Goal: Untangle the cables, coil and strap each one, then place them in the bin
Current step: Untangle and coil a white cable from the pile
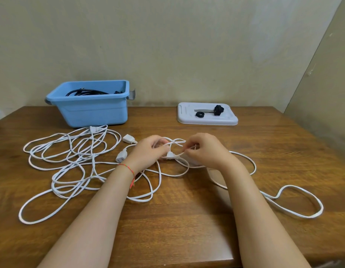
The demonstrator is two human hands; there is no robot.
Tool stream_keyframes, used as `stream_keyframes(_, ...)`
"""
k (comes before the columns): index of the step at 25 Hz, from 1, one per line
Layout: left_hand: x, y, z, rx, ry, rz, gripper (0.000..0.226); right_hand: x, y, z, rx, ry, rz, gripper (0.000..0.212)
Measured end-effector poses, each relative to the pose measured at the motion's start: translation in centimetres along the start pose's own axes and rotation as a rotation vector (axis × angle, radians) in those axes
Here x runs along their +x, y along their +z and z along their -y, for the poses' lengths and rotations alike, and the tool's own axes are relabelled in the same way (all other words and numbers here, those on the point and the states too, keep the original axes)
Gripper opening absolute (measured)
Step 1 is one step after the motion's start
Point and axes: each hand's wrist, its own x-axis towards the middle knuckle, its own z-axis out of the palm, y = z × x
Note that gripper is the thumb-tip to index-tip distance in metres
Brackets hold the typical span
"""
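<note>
Item: white cables (75, 157), tangled on table (187, 219).
Your left hand (148, 151) holds the knot steady; right hand (204, 151) pinches a strand, likely to draw it free.

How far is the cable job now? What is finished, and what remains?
Done: a black cable already lies in the blue bin. In hand: the left hand and right hand both grip the white cables at a knot near a plug. Left: the white cables are still tangled across the table, none coiled, and black straps wait on the white lid.
</note>
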Motion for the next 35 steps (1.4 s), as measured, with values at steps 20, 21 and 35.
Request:
stream_keyframes(20,-1.7,-0.1,-2.8,-0.292,0.288,-0.308,0.021,-0.7,0.9,1.8,0.416,-0.135,-0.036,0.004)
stream_keyframes(21,-1.8,-0.2,-2.8,-0.197,0.323,-0.314,0.020,-0.7,1.0,2.0,0.359,-0.149,-0.028,0.003)
stream_keyframes(35,-1.8,-2.6,-0.9,0.264,0.121,-0.035,0.022,1.2,-0.3,-0.8,0.880,0.250,-0.675,0.011)
